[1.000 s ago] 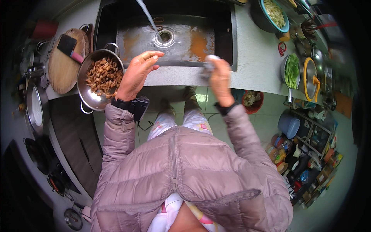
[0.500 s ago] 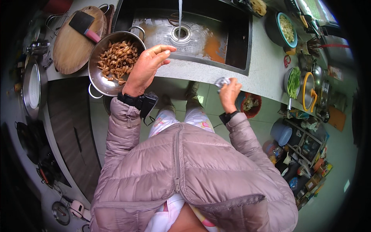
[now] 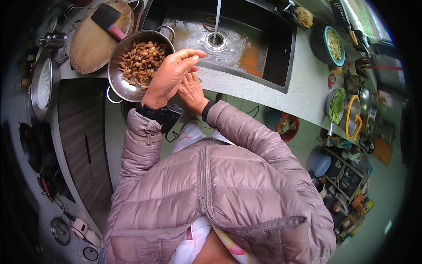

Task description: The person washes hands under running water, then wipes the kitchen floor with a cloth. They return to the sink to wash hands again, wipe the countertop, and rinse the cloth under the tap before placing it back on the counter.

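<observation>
My left hand [image 3: 170, 77] hovers by the right rim of a two-handled metal pot [image 3: 115, 81], fingers stretched out and slightly curved, nothing seen in them. Small brown pieces of food [image 3: 140, 61] lie in the pot. Close against the left hand's palm side is my right hand [image 3: 192, 93], at the counter's front edge. Its fingertips are partly covered by the left hand, so whether it holds anything cannot be seen. Beyond both hands, water [image 3: 217, 17] runs in a thin stream into the metal sink [image 3: 233, 44].
Left of the sink, a cleaver [image 3: 105, 16] with a pink handle lies on a round wooden board [image 3: 83, 48]. On the right counter stand a blue-rimmed bowl [image 3: 326, 50] of pale chopped food and a pan of green leaves [image 3: 336, 105]. A red bin [image 3: 290, 127] sits below.
My right hand has moved left from over the counter's front edge to my left hand. The crumpled silvery-grey thing it held is out of sight. My left hand has barely moved.
</observation>
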